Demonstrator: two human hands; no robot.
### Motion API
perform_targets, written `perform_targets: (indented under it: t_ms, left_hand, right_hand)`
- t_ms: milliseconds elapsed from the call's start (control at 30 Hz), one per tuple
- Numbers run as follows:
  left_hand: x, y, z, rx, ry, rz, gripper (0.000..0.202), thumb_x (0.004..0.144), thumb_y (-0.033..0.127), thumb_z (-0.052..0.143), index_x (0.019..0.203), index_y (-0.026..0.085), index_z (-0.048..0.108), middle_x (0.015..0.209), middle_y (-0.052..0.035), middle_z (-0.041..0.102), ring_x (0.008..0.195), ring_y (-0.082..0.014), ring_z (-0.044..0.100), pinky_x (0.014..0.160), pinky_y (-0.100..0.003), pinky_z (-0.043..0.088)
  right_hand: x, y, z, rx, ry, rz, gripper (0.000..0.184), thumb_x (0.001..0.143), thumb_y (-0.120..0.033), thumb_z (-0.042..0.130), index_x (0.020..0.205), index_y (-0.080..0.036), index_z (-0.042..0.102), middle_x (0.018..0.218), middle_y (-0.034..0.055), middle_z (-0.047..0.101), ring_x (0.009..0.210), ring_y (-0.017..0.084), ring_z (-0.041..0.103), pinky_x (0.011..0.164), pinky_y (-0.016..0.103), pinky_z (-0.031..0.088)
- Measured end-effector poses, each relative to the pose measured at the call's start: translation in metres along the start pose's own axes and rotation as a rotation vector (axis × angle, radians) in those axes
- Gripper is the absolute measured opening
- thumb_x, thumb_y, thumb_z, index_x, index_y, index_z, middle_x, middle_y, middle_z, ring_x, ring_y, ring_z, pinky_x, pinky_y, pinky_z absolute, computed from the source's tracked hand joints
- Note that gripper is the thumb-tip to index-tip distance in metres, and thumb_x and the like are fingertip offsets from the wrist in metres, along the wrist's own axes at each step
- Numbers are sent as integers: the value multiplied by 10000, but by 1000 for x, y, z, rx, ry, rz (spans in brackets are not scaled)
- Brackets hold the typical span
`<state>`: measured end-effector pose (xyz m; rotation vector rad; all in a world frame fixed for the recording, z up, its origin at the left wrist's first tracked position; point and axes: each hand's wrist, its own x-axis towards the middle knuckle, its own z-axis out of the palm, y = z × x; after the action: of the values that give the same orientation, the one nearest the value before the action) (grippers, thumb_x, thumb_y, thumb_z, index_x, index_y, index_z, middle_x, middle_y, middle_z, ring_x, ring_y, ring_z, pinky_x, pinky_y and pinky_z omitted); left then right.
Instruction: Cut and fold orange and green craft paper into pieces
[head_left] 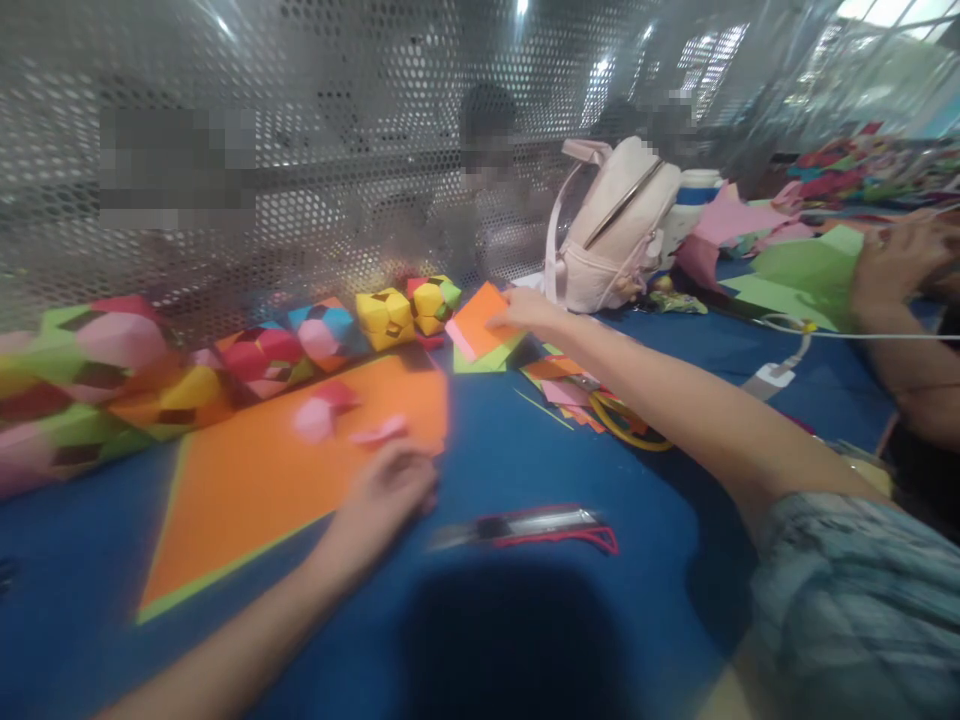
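Orange paper square [475, 318], touched by my right hand [527, 311]; pink piece [381, 432] at my left hand [397, 476]; whether either pinches, I cannot tell.

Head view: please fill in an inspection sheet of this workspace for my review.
Surface: blue table, papers spread over it.
Job's things: large orange sheet; small papers, orange uppermost; folded paper shapes behind the sheet.
Clutter: paper scraps, pale backpack, blurred cutter-like tool.
Hands: left hand at a pink paper piece, right hand at the small papers; both grips unclear.
Cables: white cord at right.
Surroundings: perforated panel behind; another person's hand at green paper.
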<state>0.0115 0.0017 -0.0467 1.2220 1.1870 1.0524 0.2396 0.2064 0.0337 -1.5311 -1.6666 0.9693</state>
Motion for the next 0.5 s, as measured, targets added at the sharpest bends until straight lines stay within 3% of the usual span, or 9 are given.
perform_targets:
  t_ms: [167,333,433,500]
  left_hand:
    - [-5,10,2,94,61,46,327,825,487,695,961,203,605,789,0,623,667,-135,593,661,-288,483]
    - [-5,36,8,176,294,307,401,777,446,732,1078,222,592,1142,-74,633,1033,-228,633,948,-419,498]
    - [0,48,17,94,301,347,544,689,399,805,1140,232,550,1226,-76,602,1092,-239,619,983,-432,493]
    - [2,51,24,96,253,311,524,685,387,810,1116,218,563,1207,-78,624,1103,-246,617,984,-423,493]
  right_hand:
    - [-32,-3,-14,237,-1,-118,221,708,-111,678,928,-138,681,986,77,744,874,187,689,809,325,560]
    - [-87,4,-7,565,-207,-222,318,638,-183,776,946,-155,702,979,58,751,864,187,687,822,355,568]
    - [-113,6,-1,636,-328,-241,341,602,-237,823,915,-155,715,943,39,751,838,171,677,811,339,564]
    - [-123,6,4,663,-371,-247,358,591,-248,835,917,-157,718,940,30,747,848,164,671,823,328,554]
